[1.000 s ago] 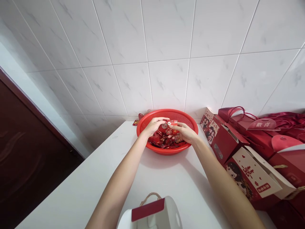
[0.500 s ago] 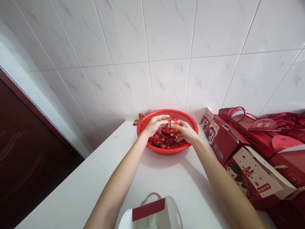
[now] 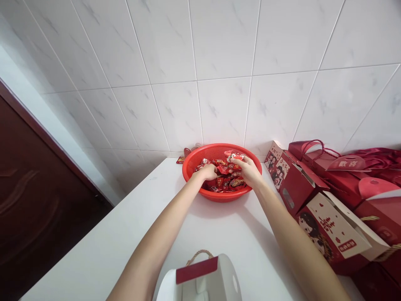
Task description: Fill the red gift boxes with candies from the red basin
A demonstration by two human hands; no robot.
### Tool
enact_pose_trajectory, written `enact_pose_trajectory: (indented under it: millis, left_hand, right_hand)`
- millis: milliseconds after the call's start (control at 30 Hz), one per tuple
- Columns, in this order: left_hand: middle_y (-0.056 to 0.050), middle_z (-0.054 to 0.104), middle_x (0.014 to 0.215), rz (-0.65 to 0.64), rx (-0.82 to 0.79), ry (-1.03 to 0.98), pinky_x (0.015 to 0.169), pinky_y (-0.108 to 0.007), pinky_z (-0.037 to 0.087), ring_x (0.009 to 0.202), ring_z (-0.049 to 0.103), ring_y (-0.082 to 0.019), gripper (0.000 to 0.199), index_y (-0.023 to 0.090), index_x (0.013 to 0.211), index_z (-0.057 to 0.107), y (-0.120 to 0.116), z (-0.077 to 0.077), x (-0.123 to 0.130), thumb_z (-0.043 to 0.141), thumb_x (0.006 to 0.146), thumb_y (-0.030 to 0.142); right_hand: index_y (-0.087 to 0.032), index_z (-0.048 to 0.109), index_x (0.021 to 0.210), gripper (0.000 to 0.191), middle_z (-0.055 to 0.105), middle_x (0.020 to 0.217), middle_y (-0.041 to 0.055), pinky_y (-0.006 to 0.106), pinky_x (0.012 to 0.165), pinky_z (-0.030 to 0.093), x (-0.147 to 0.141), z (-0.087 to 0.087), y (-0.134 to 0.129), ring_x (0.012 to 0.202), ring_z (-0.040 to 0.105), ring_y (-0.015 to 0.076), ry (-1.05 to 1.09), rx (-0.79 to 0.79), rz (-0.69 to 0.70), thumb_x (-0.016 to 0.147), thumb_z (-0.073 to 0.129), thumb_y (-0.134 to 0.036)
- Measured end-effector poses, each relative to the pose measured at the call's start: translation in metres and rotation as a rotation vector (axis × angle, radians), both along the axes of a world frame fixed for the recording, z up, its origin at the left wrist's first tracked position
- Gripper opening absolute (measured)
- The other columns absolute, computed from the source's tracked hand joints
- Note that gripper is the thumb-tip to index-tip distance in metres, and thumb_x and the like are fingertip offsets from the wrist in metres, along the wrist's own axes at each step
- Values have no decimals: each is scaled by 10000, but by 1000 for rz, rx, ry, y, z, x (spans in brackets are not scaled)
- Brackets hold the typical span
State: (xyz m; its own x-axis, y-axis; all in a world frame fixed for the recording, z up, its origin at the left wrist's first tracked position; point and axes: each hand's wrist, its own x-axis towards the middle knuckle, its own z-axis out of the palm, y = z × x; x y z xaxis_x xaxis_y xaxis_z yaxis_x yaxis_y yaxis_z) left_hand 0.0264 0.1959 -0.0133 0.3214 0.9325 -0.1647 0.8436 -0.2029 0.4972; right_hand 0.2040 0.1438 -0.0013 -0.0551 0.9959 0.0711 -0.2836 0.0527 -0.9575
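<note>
A red plastic basket [image 3: 225, 198] stands on the white table against the tiled wall. Several red wrapped candies [image 3: 224, 182] lie heaped in it. My right hand [image 3: 247, 170], over the basket's right side, grips red candy packets [image 3: 237, 156] with white round marks between thumb and fingers. Reaching into the left part of the basket is my left hand [image 3: 209, 172], its fingers curled down among the candies. What those fingertips hold, if anything, is hidden. Closest to me stands an open white box [image 3: 200, 284] with a dark red flap and a rope handle.
Red and cream gift boxes [image 3: 335, 223] crowd the table's right side, some with open tops. Dark red cloth [image 3: 376, 159] lies behind them. Small red packets [image 3: 180, 160] sit behind the basket's left rim. A dark brown door [image 3: 37, 200] is at the left.
My left hand has parted from the packets near my right hand and dropped down into the candies. The right hand keeps the packets, now slightly farther right.
</note>
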Motion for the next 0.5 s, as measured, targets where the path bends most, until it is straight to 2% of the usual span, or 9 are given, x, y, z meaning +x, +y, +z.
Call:
enact_pose_trajectory:
  millis: [67, 133, 200, 267, 333, 400, 500]
  left_hand:
    - [-28, 692, 690, -53, -11, 38, 673, -286, 494, 702, 655, -230, 122, 207, 706, 710, -3, 2, 1, 685, 588, 196]
    - [-30, 731, 817, -134, -41, 81, 713, -278, 501, 776, 671, -237, 297, 216, 891, 752, -8, 6, 2, 717, 600, 267]
    - [-46, 740, 1040, -228, -62, 146, 805, -278, 507, 947, 674, -259, 491, 229, 1110, 728, -13, 9, 2, 723, 631, 333]
    - [-41, 662, 1291, -315, -82, 202, 917, -272, 486, 1149, 615, -271, 626, 257, 1273, 655, -17, 12, 2, 712, 658, 355]
    - [-11, 571, 1427, -367, -111, 223, 989, -259, 455, 1261, 551, -266, 668, 288, 1320, 623, -18, 13, 3, 705, 658, 331]
    - [2, 540, 1462, -377, -129, 243, 1007, -255, 447, 1283, 540, -261, 670, 304, 1326, 615, -18, 14, 5, 692, 660, 300]
    - [-56, 552, 1445, -329, -96, 339, 955, -282, 482, 1240, 575, -283, 679, 282, 1345, 594, -19, 14, 14, 691, 673, 269]
  right_hand:
    - [-189, 603, 894, 298, 707, 866, 21, 212, 442, 424, 0, -1, 0, 547, 627, 115, 0, 7, -3, 670, 764, -303]
    - [-188, 605, 886, 313, 709, 861, 21, 213, 446, 434, 0, -2, 1, 551, 633, 121, 2, 3, -12, 653, 772, -311]
    - [-191, 611, 890, 316, 713, 869, 20, 214, 450, 445, -1, -3, 1, 559, 643, 127, 2, 2, -13, 647, 770, -314]
    - [-194, 618, 894, 307, 713, 857, 15, 215, 452, 453, -1, -4, 1, 553, 645, 130, 0, 8, -13, 650, 763, -310]
    - [-198, 617, 890, 295, 710, 822, 11, 219, 454, 462, -1, -4, 2, 540, 637, 130, -2, 9, -14, 652, 757, -304]
    - [-200, 610, 877, 288, 708, 804, 11, 224, 458, 471, -1, -4, 2, 537, 634, 131, 0, 4, -18, 649, 755, -302]
    - [-198, 612, 878, 297, 716, 829, 18, 217, 444, 458, -1, -4, 1, 536, 639, 129, 0, 8, -14, 644, 757, -309]
